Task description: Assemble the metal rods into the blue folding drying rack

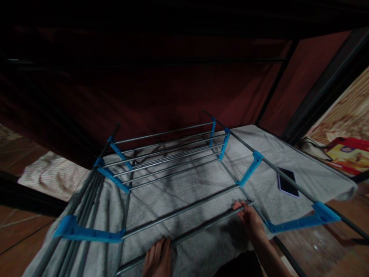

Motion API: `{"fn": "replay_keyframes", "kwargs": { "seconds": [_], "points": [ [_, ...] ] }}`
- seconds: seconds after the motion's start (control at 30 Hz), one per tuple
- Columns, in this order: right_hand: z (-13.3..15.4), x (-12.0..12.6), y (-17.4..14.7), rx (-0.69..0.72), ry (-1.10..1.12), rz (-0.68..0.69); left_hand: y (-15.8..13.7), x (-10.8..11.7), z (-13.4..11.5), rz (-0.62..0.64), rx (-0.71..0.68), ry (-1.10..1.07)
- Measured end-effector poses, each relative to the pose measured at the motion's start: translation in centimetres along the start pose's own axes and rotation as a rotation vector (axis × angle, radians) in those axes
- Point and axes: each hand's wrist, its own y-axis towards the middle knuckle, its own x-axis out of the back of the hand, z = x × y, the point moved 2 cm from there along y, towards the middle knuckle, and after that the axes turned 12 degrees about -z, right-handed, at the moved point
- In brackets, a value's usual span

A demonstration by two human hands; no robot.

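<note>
My left hand (158, 256) is wrapped over a loose grey metal rod (201, 230) close to its left part. Near the rod's right end, my right hand (250, 218) is closed around it. The rod slants across the near opening of a partly built rack made of grey tubes and blue plastic brackets (249, 169). One nearer crossbar (184, 209) spans the two sides, and several thinner bars (173, 158) join the far brackets. At the near left is another blue bracket (89, 232), with a matching bracket (302, 224) at the near right.
The rack stands on a grey cloth (178, 184). Several spare tubes (86, 219) lie along the left side. A phone (288, 181) rests on the cloth beyond the right tube. A red and yellow package (350, 154) is at far right. Dark red panels (173, 92) rise behind.
</note>
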Motion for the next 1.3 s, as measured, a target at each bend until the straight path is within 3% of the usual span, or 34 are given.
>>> {"fn": "replay_keyframes", "kwargs": {
  "seconds": [0.17,0.33,0.53,0.8,1.0,1.3],
  "points": [
    [0.6,-0.6,-0.9,-0.006,-0.039,0.020,0.2,0.1,-0.4,-0.041,0.055,0.001],
    [1.6,-0.8,-1.8,0.023,-0.051,0.037,1.1,1.6,-1.0,-0.041,0.050,-0.050],
    [2.0,0.0,-1.2,0.032,-0.066,0.150,2.8,2.5,-1.4,0.021,0.134,-0.196],
    [0.9,1.4,-0.1,0.004,-0.060,0.285,5.5,3.4,-1.4,0.112,0.107,-0.284],
    [0.9,1.6,1.5,0.045,-0.073,0.200,4.8,4.2,0.2,0.153,0.138,-0.250],
    [1.9,0.1,3.1,0.015,-0.128,0.265,3.3,3.8,1.1,0.191,0.168,-0.148]
  ]
}}
